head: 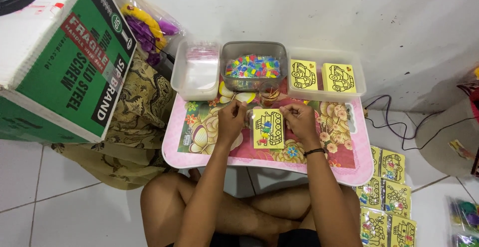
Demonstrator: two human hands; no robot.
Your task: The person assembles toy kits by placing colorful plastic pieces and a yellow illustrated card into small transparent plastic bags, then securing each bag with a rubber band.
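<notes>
While both hands, left hand (231, 120) and right hand (298, 119), apparently pinch its top, yellow card (268, 128) lies flat.

green-and-white cardboard box (60, 52) at left, red label (86, 41)

A card (268, 128) lies between the hands. Three tubs (254, 65) sit behind them, on the table (344, 169).
</notes>
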